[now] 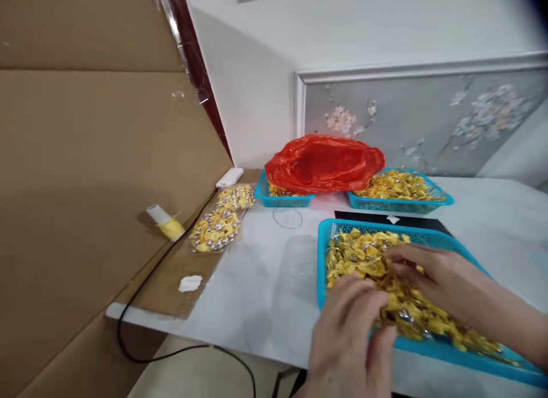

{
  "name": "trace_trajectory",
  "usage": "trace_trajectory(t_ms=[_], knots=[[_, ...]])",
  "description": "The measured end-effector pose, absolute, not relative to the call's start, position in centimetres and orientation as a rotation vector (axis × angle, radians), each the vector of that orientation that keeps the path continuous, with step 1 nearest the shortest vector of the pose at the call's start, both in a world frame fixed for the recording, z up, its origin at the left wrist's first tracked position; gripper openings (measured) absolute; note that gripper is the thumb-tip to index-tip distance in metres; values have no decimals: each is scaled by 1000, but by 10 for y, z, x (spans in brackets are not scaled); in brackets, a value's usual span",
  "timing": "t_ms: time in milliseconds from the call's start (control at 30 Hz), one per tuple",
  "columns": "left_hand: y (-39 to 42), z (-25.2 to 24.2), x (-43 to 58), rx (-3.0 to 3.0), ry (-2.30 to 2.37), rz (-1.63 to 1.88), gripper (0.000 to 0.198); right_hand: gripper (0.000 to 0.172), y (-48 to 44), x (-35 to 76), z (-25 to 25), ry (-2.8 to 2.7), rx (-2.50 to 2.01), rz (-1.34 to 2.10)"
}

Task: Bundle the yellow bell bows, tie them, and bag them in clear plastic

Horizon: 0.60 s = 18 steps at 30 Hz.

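A blue plastic basket point(322, 261) on the right holds a heap of gold ribbon-like pieces point(355, 255), with silver beads among them. My right hand point(449, 278) reaches into this heap from the right. Its fingers are curled, and the fingertips are partly buried among the gold pieces, so what they grip cannot be made out. Over the basket's near left side is my left hand point(351, 341), its thumb apart from its bent fingers. Nothing shows in the left hand, and its fingertips are close to the gold pieces.
Behind stand two more blue baskets point(285, 201) point(402, 206) of gold pieces, and a red plastic bag point(325, 164). Clear bags of beaded gold pieces point(216, 229) lie left on cardboard point(166, 295). A black cable point(149, 272) hangs over the table edge. Cardboard point(85, 158) walls the left.
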<state>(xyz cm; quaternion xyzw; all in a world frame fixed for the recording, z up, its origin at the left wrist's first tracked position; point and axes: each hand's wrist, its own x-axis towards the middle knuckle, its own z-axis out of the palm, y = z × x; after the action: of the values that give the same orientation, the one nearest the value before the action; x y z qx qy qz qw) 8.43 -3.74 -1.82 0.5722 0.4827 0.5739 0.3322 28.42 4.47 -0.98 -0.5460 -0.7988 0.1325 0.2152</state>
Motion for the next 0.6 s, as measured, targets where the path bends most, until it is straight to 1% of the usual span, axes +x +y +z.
trace_trajectory(t_ms=[67, 100, 167, 267, 300, 333, 433, 533, 600], knots=[[-30, -18, 67, 1496, 1297, 1589, 24, 32, 43, 297, -5, -2135, -1624, 58], [-25, -19, 60, 1432, 1335, 1589, 26, 32, 38, 301, 0, -2104, -1657, -9], [-16, -23, 50, 1221, 1330, 1511, 39, 28, 19, 302, 11, -2136, -1653, 31], [-7, -28, 49, 988, 1228, 1326, 53, 14, -13, 283, 14, -2388, -1541, 216], [-5, -29, 51, 983, 1248, 1300, 54, 14, -21, 274, 9, -2447, -1543, 191], [-3, -29, 54, 995, 1289, 1290, 54, 18, -25, 267, 1, -2460, -1557, 102], [-3, -25, 71, 1060, 1375, 1287, 52, 14, -30, 265, -25, -2389, -1613, -192], [-8, -22, 93, 1047, 1322, 1289, 47, 27, -36, 294, -46, -2311, -1569, -286], [-13, -21, 99, 1000, 1169, 1336, 43, 42, -38, 322, -55, -2275, -1497, -390]])
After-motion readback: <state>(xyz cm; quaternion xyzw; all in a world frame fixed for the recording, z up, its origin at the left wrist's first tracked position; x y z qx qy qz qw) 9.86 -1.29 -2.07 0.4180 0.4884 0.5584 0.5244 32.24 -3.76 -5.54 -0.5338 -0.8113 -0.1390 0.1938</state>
